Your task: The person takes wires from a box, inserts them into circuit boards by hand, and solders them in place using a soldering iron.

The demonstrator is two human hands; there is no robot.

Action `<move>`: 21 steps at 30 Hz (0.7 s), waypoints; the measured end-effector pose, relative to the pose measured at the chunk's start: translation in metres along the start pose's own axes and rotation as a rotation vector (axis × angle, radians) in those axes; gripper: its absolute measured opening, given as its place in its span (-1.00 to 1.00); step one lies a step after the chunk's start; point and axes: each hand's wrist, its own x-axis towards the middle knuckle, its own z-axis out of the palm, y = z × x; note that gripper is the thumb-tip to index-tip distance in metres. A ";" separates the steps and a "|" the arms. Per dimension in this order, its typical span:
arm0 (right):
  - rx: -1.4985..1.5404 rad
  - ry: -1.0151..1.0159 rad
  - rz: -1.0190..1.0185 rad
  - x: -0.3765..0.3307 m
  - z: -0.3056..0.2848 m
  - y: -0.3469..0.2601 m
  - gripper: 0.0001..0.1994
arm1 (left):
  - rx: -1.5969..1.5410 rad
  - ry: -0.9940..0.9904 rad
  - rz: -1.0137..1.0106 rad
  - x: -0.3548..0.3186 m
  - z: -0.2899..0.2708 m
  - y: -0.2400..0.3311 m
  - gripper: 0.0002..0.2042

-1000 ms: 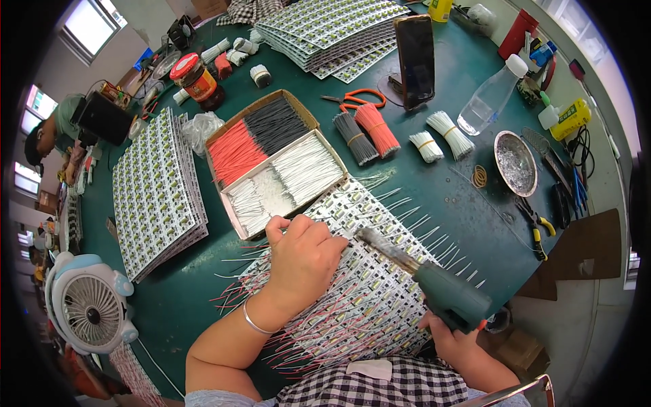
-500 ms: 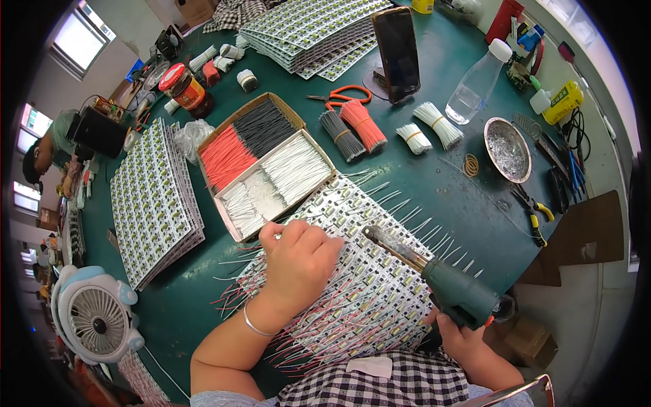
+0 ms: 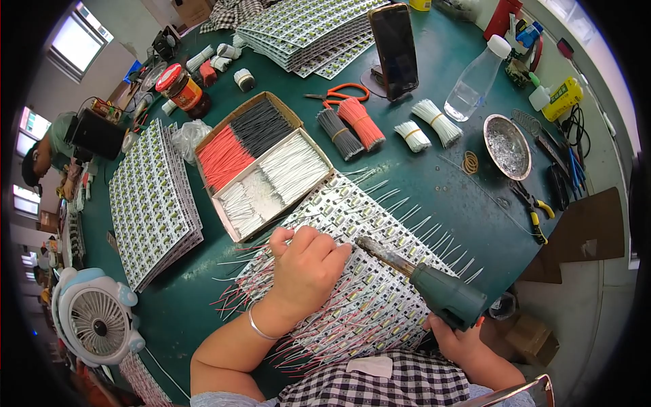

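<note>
My left hand (image 3: 308,271) is closed over the panel of small circuit boards (image 3: 390,271), fingers bent and pressed together. What it pinches, if anything, is hidden under the fingers. My right hand (image 3: 460,337) grips a green-bodied soldering gun (image 3: 447,293) from below. Its metal tip points left and ends close beside my left fingertips, above the panel. Many thin red and white wires (image 3: 325,324) stick out over the panel's near left part, and white ones fringe its right edge. Against the panel's far corner rests a cardboard box (image 3: 319,148) of sorted red, black and white wires.
Stacked board panels stand at left (image 3: 152,203) and far back (image 3: 305,34). A phone (image 3: 395,54), a clear bottle (image 3: 475,81), a metal bowl (image 3: 507,146), pliers (image 3: 536,214), wire bundles (image 3: 361,124) and orange-handled scissors (image 3: 346,91) lie beyond. A fan (image 3: 98,324) stands left.
My right hand has brought the soldering gun's tip slightly left and down, nearer my left fingers. My left hand has shifted a little to the right and stays closed.
</note>
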 end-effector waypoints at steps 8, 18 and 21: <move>0.073 0.028 0.059 0.002 0.002 -0.003 -0.78 | 0.003 -0.013 0.005 0.000 0.002 0.000 -0.81; -0.107 0.008 -0.111 0.000 -0.002 -0.001 -0.85 | 0.000 -0.011 0.000 0.000 0.003 0.003 -0.84; 0.103 0.097 0.084 0.001 -0.006 -0.008 -0.86 | 0.006 0.000 0.002 0.000 0.003 0.003 -0.84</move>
